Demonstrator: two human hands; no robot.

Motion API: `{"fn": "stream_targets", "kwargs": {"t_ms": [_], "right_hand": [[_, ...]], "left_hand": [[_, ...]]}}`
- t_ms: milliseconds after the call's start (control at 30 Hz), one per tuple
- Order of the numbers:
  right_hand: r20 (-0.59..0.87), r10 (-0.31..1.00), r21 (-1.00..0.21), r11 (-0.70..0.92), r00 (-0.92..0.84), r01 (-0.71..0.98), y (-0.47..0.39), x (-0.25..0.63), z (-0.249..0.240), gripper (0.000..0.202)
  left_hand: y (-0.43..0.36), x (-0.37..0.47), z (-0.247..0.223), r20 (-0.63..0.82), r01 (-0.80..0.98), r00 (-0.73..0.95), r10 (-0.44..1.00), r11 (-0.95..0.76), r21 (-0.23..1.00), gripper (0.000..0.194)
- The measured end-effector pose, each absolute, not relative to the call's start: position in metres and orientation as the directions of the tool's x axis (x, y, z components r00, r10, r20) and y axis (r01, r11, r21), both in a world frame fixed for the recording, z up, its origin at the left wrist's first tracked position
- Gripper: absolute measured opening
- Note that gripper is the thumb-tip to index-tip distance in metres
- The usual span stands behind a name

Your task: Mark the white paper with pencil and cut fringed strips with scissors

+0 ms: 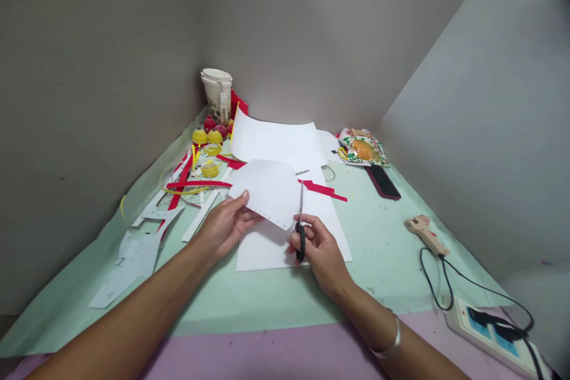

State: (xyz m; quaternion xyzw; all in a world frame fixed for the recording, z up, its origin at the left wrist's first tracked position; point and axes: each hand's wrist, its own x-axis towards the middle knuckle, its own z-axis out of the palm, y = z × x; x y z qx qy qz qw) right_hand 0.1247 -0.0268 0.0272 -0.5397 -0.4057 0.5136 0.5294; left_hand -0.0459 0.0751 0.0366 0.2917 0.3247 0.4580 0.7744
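Note:
My left hand [231, 222] pinches the lower left edge of a white paper piece [269, 187] with a rounded top, thumb above and fingers beneath. Black-handled scissors [300, 243] are in my right hand [317, 246], their blades pointing away from me along the paper's right edge. Whether the blades are parted is hard to tell. Beneath the held piece lies a larger white sheet [327, 243], and behind it another white sheet [276, 139] curls up at its left edge.
Red and white strips [200, 217], yellow rings and paper offcuts [133, 261] lie left. A cup [217, 95] stands at the back. Rightward are a colourful packet [363, 148], a phone [383, 183], a glue gun [425, 234] with its cord, and a power strip [494, 335].

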Motion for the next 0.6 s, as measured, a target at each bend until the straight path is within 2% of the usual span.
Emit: {"fn": "stream_targets", "kwargs": {"t_ms": [133, 233, 300, 433, 600], "right_hand": [[-0.164, 0.986, -0.982, -0.167, -0.039, -0.086, -0.035, 0.132, 0.028, 0.034], [-0.158, 0.985, -0.981, -0.164, -0.064, -0.104, -0.039, 0.142, 0.023, 0.032], [-0.133, 0.99, -0.98, -0.137, -0.036, -0.145, -0.041, 0.146, 0.019, 0.033], [-0.075, 0.995, -0.984, -0.063, 0.066, -0.167, -0.041, 0.144, 0.015, 0.039], [-0.13, 0.976, -0.985, -0.106, 0.177, -0.137, -0.04, 0.138, 0.012, 0.043]], "left_hand": [[0.086, -0.053, 0.035, -0.287, -0.514, 0.332, 0.899, 0.427, 0.744, 0.013], [0.091, -0.056, 0.036, -0.313, -0.519, 0.31, 0.898, 0.436, 0.735, 0.021], [0.091, -0.057, 0.034, -0.319, -0.494, 0.331, 0.888, 0.451, 0.743, 0.022], [0.086, -0.056, 0.025, -0.316, -0.344, 0.443, 0.839, 0.484, 0.805, 0.01], [0.083, -0.055, 0.023, -0.314, -0.266, 0.501, 0.807, 0.489, 0.831, 0.008]]}}
